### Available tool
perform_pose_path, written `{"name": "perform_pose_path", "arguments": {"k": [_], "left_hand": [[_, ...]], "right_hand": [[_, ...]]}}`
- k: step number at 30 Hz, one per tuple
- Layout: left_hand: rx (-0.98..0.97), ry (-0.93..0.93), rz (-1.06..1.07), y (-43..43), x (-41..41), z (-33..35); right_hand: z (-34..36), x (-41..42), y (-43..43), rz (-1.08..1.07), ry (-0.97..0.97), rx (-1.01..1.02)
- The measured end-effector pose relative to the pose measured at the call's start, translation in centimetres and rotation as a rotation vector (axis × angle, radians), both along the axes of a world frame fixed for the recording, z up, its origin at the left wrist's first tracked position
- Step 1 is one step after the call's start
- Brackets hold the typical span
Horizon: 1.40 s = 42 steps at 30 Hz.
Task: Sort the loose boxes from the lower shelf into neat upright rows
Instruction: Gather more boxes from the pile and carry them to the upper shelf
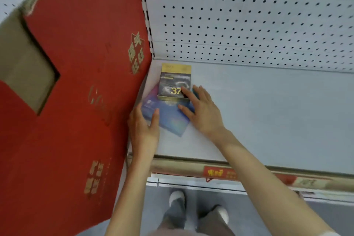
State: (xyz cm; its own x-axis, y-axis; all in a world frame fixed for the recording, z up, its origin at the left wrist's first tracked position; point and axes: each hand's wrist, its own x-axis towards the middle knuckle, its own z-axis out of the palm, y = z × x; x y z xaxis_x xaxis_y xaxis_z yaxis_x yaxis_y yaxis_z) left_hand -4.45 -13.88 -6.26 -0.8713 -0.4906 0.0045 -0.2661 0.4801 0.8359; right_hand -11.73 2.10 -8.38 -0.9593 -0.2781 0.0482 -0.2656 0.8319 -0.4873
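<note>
A gold and dark box marked "37" stands at the back left corner of the white shelf. In front of it a blue box lies tilted. My left hand holds the blue box's left edge, thumb laid on its face. Over on the other side, my right hand has spread fingers: fingertips touch the gold box's right side and the thumb presses the blue box's top face.
A large red cardboard carton with a cut-out handle fills the left, close against the boxes. White pegboard backs the shelf. The shelf's front rail carries a red label strip. My feet show below on grey floor.
</note>
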Motion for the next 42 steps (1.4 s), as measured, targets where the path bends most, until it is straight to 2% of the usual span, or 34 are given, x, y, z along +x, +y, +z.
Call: {"name": "perform_pose_path", "arguments": {"k": [5, 9, 11, 13, 17, 19, 21, 23, 25, 30, 34, 37, 39, 42], "left_hand": [[-0.080, -0.013, 0.007, 0.3, -0.5, 0.3], [-0.085, -0.137, -0.067, 1.3, -0.4, 0.3], [-0.122, -0.199, -0.134, 2.3, -0.1, 0.5], [-0.220, -0.274, -0.194, 3.4, -0.3, 0.8], [-0.222, -0.406, -0.334, 5.5, -2.1, 1.1], [-0.200, -0.410, -0.398, 7.2, -2.7, 1.1], [-0.174, -0.407, -0.422, 8.8, -2.9, 1.2], [-0.098, -0.410, -0.434, 9.9, -2.9, 1.5], [0.057, -0.423, -0.414, 10.8, -2.7, 2.2], [0.132, -0.439, -0.379, 12.3, -3.1, 3.5], [0.329, -0.257, -0.449, 13.6, -2.3, 4.6], [0.500, -0.123, -0.490, 16.3, -0.5, 6.9], [0.556, -0.075, -0.543, 18.9, 1.1, 8.1], [0.584, -0.028, -0.611, 23.5, 3.6, 8.8]], "right_hand": [[0.1, 3.3, 1.8, -0.067, -0.018, -0.077], [0.4, 7.0, 4.0, -0.159, -0.054, -0.106], [0.5, 9.0, 5.7, -0.232, -0.083, -0.233], [0.9, 10.7, 7.2, -0.341, -0.104, -0.453], [1.3, 11.2, 8.0, -0.691, -0.131, -0.809], [1.4, 10.2, 7.8, -0.802, -0.186, -0.911], [1.3, 9.4, 7.6, -0.803, -0.164, -0.877], [1.1, 9.2, 7.6, -0.788, -0.143, -0.808], [1.3, 9.3, 7.9, -0.796, -0.148, -0.778], [2.8, 9.3, 9.3, -0.768, -0.169, -0.939], [5.2, 10.4, 12.1, -0.805, -0.105, -1.128], [7.1, 11.9, 15.5, -0.859, 0.000, -1.159], [8.0, 13.3, 18.1, -0.910, -0.054, -1.169], [8.8, 16.3, 22.6, -0.932, -0.238, -1.314]]}}
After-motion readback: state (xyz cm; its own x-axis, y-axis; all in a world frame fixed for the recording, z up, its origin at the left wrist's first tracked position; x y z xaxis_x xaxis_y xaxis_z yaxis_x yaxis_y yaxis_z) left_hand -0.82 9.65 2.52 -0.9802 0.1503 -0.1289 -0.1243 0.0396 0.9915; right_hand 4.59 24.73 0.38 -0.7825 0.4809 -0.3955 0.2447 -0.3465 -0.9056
